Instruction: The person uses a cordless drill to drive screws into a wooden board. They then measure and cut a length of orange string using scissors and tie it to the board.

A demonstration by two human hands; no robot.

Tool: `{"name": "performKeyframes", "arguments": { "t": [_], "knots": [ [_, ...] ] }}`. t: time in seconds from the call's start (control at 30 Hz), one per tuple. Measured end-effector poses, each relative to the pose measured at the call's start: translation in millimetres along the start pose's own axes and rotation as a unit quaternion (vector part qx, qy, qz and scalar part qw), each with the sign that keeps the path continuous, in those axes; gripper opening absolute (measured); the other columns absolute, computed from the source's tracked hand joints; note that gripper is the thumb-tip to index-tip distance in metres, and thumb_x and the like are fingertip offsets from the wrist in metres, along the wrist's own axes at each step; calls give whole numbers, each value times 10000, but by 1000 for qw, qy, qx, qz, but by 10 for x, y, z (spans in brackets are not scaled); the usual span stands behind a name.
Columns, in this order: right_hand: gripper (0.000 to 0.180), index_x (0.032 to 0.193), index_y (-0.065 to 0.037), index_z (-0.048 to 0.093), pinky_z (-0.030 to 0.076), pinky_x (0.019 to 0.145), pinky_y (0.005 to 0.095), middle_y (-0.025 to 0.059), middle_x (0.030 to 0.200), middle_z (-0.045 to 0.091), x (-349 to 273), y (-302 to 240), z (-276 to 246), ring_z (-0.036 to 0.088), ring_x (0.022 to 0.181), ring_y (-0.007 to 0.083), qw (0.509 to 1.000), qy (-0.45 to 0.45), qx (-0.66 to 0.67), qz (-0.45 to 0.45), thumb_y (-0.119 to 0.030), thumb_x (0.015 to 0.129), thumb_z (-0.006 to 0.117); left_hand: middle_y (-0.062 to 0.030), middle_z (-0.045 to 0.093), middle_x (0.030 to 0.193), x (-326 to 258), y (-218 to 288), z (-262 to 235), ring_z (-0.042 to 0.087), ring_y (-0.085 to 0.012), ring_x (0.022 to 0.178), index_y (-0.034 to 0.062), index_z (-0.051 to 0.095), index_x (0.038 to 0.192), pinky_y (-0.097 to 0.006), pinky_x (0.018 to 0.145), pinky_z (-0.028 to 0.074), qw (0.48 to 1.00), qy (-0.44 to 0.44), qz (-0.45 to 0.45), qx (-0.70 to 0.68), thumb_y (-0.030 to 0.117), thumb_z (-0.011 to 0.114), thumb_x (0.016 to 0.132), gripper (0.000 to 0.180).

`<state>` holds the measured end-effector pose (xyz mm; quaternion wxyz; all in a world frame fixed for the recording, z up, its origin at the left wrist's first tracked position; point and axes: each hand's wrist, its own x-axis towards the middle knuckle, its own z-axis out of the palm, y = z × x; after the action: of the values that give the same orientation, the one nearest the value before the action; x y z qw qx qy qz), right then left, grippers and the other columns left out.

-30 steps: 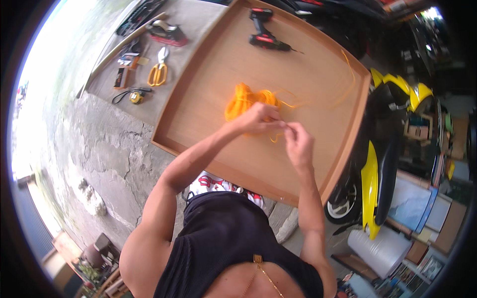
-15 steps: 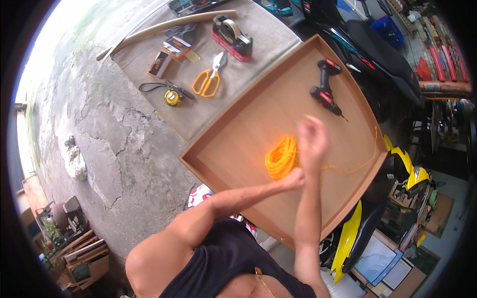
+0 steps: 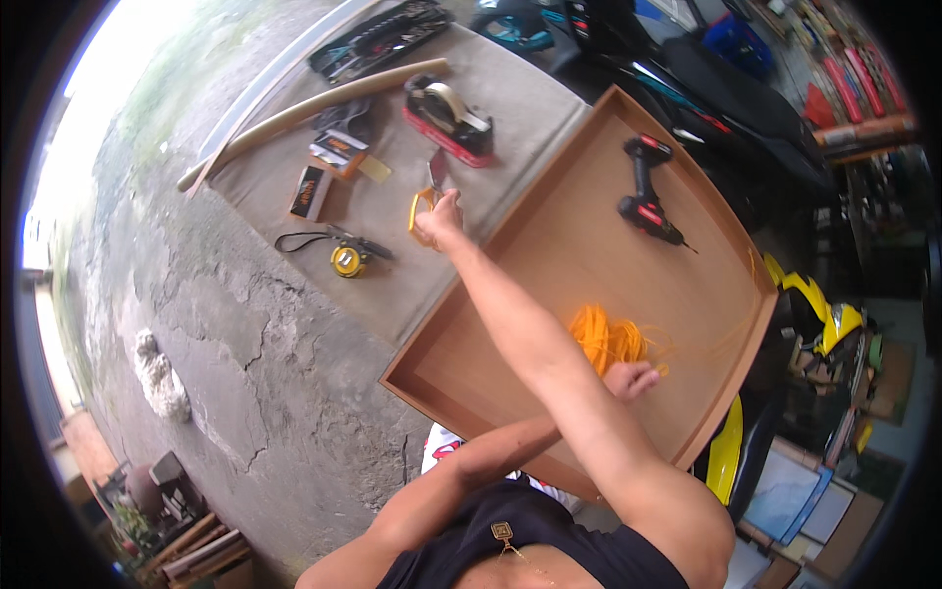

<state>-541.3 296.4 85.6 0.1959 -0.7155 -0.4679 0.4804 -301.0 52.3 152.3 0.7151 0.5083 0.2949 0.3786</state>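
My right arm reaches forward and left, crossing over my left arm. My right hand (image 3: 444,218) closes on the yellow handles of a pair of scissors (image 3: 428,192) lying on the concrete just left of a large shallow wooden tray (image 3: 549,245). My left hand (image 3: 632,379) rests inside the tray at its near right, fingers closed on strands of a bundle of orange string (image 3: 603,339). A loose strand trails off to the right along the tray's edge.
A red and black power drill (image 3: 644,196) lies in the tray's far part. On the concrete lie a red tape dispenser (image 3: 447,110), a yellow tape measure (image 3: 345,259), small boxes (image 3: 312,192), a long tube (image 3: 314,106) and a tool case (image 3: 383,39). A yellow motorbike (image 3: 819,309) stands right.
My right hand has left the string and reached out left to the scissors. My left hand stayed at the orange bundle. My head has turned, shifting the view toward the tools.
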Motion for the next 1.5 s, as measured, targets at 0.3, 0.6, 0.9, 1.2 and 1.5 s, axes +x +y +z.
{"name": "performKeyframes", "arguments": {
  "t": [0.3,0.6,0.9,1.2,1.5],
  "knots": [
    [515,1233,-135,418,400,500,215,6,791,512,-2046,303,-2388,507,587,86,806,-330,481,-102,-508,900,542,-17,413,615,246,68,52,381,-140,580,53,574,836,-308,558,381,995,78,-13,60,274,579,914,234],
    [948,1366,-7,346,417,537,252,50,840,535,-4190,2135,-3696,533,594,148,812,-119,564,-94,-734,770,473,-79,482,631,121,175,626,463,-145,581,-17,568,804,-292,538,398,971,111,119,175,89,573,910,150],
    [862,1318,0,391,429,518,268,56,832,553,-4537,2891,-3942,532,551,155,752,-177,633,-42,-719,848,314,-106,496,685,42,132,990,485,-215,600,-30,576,848,-307,567,413,931,47,213,293,24,578,880,63],
    [828,1211,-11,459,438,495,270,71,813,570,-4438,3207,-4098,563,569,171,719,-190,664,-75,-735,823,353,-140,548,794,-206,102,1242,547,-309,731,-37,560,964,-369,645,457,907,-67,199,365,-7,543,867,103],
    [907,1232,-34,415,455,551,301,62,859,525,-4269,3349,-3986,534,621,160,758,-163,627,-82,-801,751,375,-148,563,791,-393,173,1392,589,-323,745,-40,569,906,-375,655,485,910,-134,150,363,11,514,871,82]
  ]
}}
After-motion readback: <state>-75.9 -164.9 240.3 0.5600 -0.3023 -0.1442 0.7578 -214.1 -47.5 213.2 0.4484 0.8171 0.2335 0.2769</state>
